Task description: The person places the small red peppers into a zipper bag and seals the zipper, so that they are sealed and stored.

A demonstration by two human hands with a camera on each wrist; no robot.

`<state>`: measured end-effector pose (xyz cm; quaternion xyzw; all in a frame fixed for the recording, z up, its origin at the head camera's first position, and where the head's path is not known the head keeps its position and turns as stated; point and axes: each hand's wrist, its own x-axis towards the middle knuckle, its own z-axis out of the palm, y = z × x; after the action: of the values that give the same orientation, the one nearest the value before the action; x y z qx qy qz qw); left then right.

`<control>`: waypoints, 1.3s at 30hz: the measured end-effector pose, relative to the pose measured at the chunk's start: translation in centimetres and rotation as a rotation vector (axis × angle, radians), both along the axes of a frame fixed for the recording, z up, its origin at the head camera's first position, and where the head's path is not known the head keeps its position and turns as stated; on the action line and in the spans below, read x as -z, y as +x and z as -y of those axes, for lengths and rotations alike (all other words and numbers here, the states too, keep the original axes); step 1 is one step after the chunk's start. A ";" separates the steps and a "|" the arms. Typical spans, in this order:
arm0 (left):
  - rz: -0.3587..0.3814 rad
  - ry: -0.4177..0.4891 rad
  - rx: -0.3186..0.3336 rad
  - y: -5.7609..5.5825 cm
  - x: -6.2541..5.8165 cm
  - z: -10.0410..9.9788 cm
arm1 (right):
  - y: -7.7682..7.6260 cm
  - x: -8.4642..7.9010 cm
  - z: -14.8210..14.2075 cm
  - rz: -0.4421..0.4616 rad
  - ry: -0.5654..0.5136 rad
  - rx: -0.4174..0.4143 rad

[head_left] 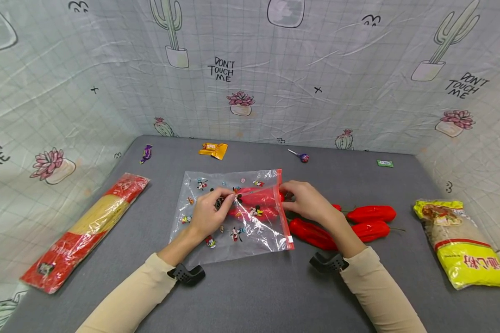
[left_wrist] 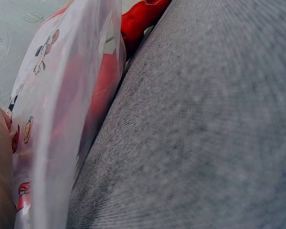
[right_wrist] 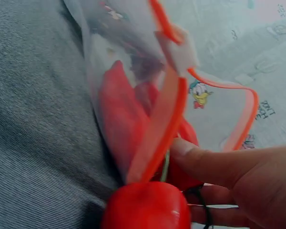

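A clear zip bag point(head_left: 233, 253) with cartoon prints lies on the table, its red-edged mouth facing right. Inside show red chili peppers point(head_left: 256, 196) through the film. My left hand point(head_left: 208, 212) lies over the bag and pinches its upper film between thumb and fingers. At the mouth, my right hand point(head_left: 308, 201) grips a red chili pepper point(right_wrist: 183, 177), thumb on top and fingers beneath, partly inside the bag. The white slider point(right_wrist: 178, 50) sits at one end of the open zip. Just outside the mouth, another pepper point(right_wrist: 145, 210) lies close to the right hand.
More red peppers point(head_left: 371, 213) lie beside my right wrist. A noodle pack point(head_left: 87, 231) is at left, a yellow pasta bag point(head_left: 462, 245) at right. Along the back lie a purple candy point(head_left: 146, 154), an orange packet point(head_left: 213, 150), a lollipop point(head_left: 303, 157) and a green-wrapped sweet point(head_left: 385, 163).
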<state>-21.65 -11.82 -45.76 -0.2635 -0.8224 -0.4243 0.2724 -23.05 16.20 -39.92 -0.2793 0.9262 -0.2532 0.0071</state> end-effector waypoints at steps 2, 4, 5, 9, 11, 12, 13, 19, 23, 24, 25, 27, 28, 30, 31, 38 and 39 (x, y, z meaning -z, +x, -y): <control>-0.011 0.002 -0.001 0.0 0.0 0.0 | 0.0 0.1 0.2 0.000 -0.010 0.017; -0.019 0.003 -0.002 0.0 0.0 0.0 | 0.1 0.1 0.3 0.027 -0.025 0.023; -0.022 0.004 -0.002 0.0 0.0 0.0 | 0.1 0.1 0.3 0.048 -0.036 0.024; -0.018 0.000 -0.002 0.0 0.1 0.1 | 0.0 -0.3 -0.2 0.127 -0.075 0.025; -0.018 -0.001 -0.002 0.0 0.0 0.1 | 0.0 -0.7 -0.7 0.144 -0.076 0.038; -0.018 -0.001 -0.003 0.0 0.0 0.1 | 0.1 -0.9 -1.0 0.146 -0.071 0.044; -0.020 -0.002 -0.004 0.0 0.0 0.1 | 0.1 -1.2 -1.3 0.149 -0.063 0.050; -0.031 -0.004 0.000 0.1 -0.2 0.0 | -0.1 -1.8 -2.8 0.163 0.035 0.091; -0.021 -0.003 0.000 0.2 -0.1 0.0 | -0.1 -1.1 -2.9 0.163 0.126 0.070; -0.017 -0.003 -0.002 0.2 -0.1 0.1 | -0.1 -0.9 -2.9 0.159 0.151 0.060; -0.013 -0.003 -0.003 0.2 -0.1 0.1 | -0.1 -0.5 -2.8 0.154 0.172 0.047; -0.007 -0.004 -0.008 0.2 0.0 0.2 | 0.0 0.0 -2.8 0.153 0.204 0.037; -0.007 -0.004 -0.009 0.2 0.0 0.2 | 0.0 0.2 -2.7 0.150 0.218 0.035; -0.007 -0.005 -0.006 0.1 0.1 0.2 | 0.1 0.4 -2.9 0.157 0.240 0.043; -0.008 -0.004 -0.003 0.1 0.1 0.2 | 0.1 0.3 -3.0 0.164 0.249 0.050; -0.026 0.010 0.005 0.2 -0.2 0.0 | 0.0 -1.4 -5.6 0.265 0.303 0.121; -0.025 0.009 0.005 0.2 -0.2 0.0 | 0.0 -1.6 -6.2 0.286 0.300 0.121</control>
<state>-21.44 -11.86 -45.57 -0.2695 -0.8164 -0.4254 0.2826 -23.08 22.39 -38.30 -0.1803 0.9581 -0.1496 0.1646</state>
